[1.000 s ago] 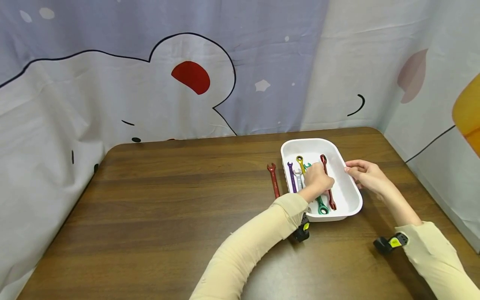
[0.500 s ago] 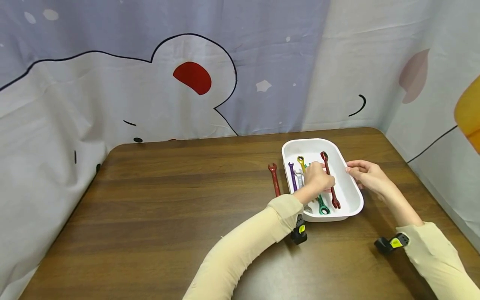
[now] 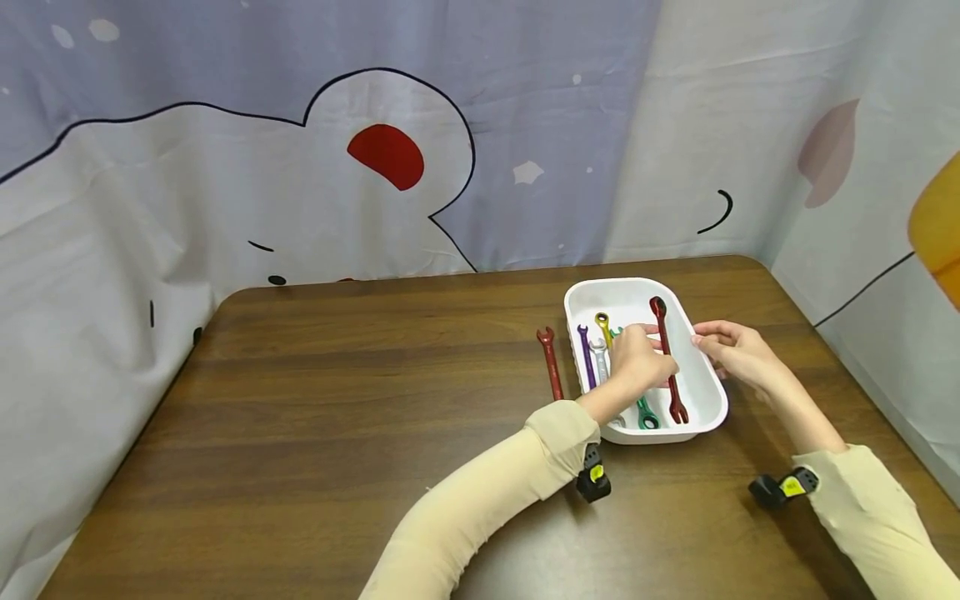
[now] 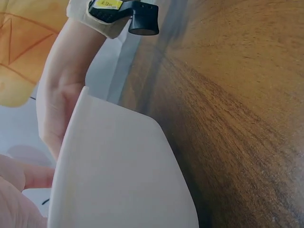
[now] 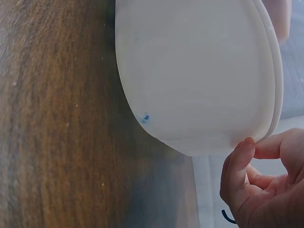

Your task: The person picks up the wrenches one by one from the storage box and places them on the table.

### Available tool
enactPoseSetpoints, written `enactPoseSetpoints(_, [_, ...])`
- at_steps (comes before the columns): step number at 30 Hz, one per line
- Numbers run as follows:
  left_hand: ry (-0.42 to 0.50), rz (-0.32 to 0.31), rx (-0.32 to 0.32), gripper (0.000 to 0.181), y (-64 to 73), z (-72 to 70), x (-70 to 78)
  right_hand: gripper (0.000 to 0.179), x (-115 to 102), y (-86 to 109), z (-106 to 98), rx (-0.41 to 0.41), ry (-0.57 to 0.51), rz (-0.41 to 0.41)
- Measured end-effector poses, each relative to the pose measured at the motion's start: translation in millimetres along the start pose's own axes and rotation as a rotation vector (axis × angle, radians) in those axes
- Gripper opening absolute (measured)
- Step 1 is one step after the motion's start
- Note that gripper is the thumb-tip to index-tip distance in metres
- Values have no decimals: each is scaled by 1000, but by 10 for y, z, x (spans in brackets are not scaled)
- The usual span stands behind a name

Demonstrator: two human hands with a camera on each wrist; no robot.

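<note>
My left hand reaches over the near left side of a white plastic tray and pinches a long red combination wrench by its middle. The wrench's ring end points away from me and its forked end towards me. My right hand pinches the tray's right rim; in the right wrist view, thumb and finger meet at the rim beside the tray's wall. Left of the held wrench lie a green wrench, a yellow wrench, a silver wrench and a purple wrench, partly hidden by my left hand.
Another red wrench lies on the brown wooden table, just left of the tray. A printed curtain hangs behind the table and along its sides. The tray stands near the table's far right corner.
My left hand has shifted the red wrench rightward inside the tray, towards the right wall, with its ring end slightly farther back. The right hand has stayed at the rim.
</note>
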State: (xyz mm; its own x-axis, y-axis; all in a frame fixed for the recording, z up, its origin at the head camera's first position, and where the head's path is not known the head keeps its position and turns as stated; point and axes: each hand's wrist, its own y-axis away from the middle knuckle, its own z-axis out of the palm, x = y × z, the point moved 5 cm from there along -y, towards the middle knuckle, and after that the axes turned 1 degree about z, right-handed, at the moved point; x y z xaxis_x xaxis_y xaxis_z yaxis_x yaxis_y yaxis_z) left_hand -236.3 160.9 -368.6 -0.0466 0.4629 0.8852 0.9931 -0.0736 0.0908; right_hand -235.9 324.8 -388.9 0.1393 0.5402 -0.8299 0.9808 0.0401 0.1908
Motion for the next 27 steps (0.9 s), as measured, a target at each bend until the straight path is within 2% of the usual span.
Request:
enactPoseSetpoints(7, [112,-37,-39,50,50,-80,7,52,-8,17,2,6,-7,-9])
enactPoseSetpoints(18, [196,-100,-56,54,16,-162,-83,52,-20,26,-7,18,13,-15])
enactPoseSetpoints(27, [244,-63,-41,54,45,-286,-109,52,-12,16,-6,15,18,-9])
